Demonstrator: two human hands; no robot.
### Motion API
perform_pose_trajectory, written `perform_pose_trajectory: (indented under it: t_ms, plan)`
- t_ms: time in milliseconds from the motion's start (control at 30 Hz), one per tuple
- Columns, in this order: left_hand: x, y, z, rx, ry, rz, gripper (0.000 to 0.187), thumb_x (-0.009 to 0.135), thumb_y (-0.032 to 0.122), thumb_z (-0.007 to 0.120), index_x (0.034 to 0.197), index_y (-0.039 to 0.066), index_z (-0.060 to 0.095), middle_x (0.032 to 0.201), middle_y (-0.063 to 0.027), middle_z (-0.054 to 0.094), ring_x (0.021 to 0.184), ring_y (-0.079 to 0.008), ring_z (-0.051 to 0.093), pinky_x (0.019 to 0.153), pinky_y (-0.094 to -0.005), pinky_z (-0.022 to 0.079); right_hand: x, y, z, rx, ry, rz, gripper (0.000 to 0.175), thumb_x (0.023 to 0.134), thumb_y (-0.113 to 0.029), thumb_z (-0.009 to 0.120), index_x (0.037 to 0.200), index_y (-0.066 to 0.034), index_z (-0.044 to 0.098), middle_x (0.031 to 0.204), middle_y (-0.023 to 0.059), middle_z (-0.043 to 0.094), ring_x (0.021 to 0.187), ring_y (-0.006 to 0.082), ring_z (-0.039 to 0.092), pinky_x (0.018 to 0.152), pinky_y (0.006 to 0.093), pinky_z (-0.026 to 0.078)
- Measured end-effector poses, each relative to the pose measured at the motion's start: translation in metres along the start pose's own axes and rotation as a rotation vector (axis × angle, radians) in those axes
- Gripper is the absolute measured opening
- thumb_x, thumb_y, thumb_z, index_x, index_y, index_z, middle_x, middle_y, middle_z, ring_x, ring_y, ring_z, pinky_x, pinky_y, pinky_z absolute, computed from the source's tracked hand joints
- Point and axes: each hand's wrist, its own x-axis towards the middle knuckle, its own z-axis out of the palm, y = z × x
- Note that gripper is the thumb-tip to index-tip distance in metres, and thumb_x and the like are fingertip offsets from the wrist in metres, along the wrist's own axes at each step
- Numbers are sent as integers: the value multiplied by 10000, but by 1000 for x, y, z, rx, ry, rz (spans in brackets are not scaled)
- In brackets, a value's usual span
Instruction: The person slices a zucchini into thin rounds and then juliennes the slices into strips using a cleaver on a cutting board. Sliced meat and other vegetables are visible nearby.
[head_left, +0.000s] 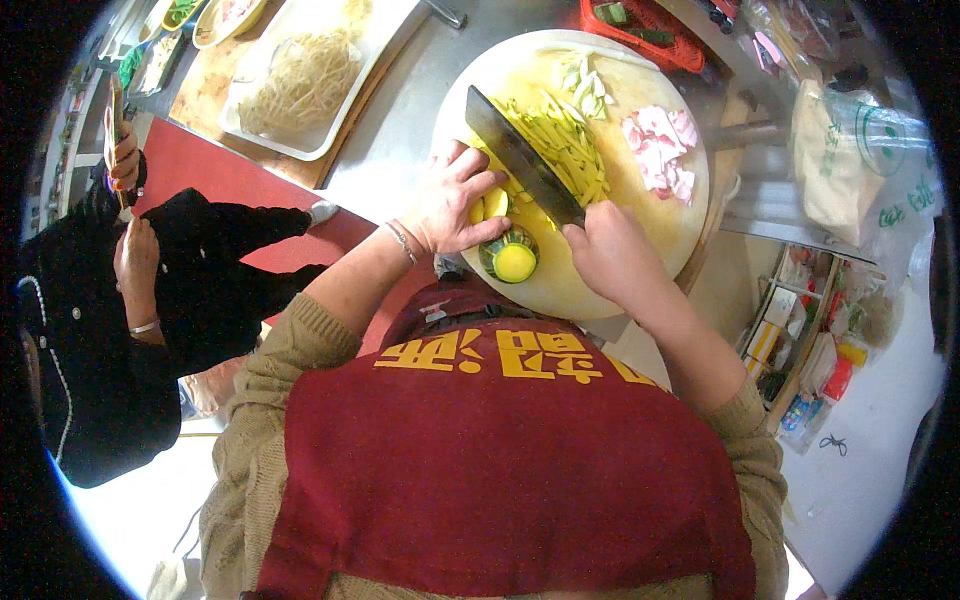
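Observation:
On a round cutting board (667, 247), my right hand (611, 251) grips the handle of a dark-bladed cleaver (525, 157). My left hand (457, 199) presses down left of the blade, its fingertips close to it. Beneath that palm lie yellow-green squash slices (491, 206), partly hidden by the fingers. A cut piece of green-skinned squash (514, 259) rests by my left thumb, its pale yellow face towards me. Beyond the blade spreads a pile of squash strips (574, 154). Sliced pink-and-white meat (660, 150) sits at the board's right, and pale green cut vegetable pieces (585, 82) at its far side.
A white tray (315, 146) of bean sprouts (307, 82) stands at the far left on a wooden board. A red plastic basket (645, 34) touches the far side. Plastic bags (847, 165) hang at right. Another person in black (202, 277) stands at left, holding something.

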Motion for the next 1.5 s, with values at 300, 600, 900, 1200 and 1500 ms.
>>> perform_pose_trajectory:
  t_ms: [300,600,900,1200,1500]
  plan:
    - [1,0,-3,-27,-15,-5,546,761,465,745,1143,80,684,1115,-151,552,1125,-387,499,992,-518,409,9,-12,-12,-35,-98,47,237,891,-138,673,814,85,672,826,312,673,867,470,682,802,534,544]
    - [1,2,-5,-23,-18,-4,515,782,438,745,1128,62,680,1119,-145,559,1135,-375,502,993,-501,415,11,-12,-12,-11,-37,-19,243,877,-111,673,768,106,672,752,323,653,802,482,685,767,540,546]
    - [2,1,-6,-11,-23,1,490,785,446,745,1108,81,691,1122,-123,572,1124,-356,509,959,-480,436,18,-5,-3,-52,-33,-58,281,892,-127,668,818,144,646,745,333,640,761,474,682,701,518,542]
    - [2,-4,-2,-8,-3,43,478,786,436,740,1099,79,686,1124,-120,573,1124,-352,509,965,-478,432,27,-13,-14,30,-242,110,288,923,-114,635,843,160,597,591,223,603,475,313,642,454,427,503]
    - [5,-3,-4,-37,-21,41,470,783,419,747,1095,74,682,1126,-125,569,1119,-358,507,930,-476,449,49,-15,15,103,-32,73,291,854,-159,696,803,124,659,799,340,658,823,500,680,766,533,546]
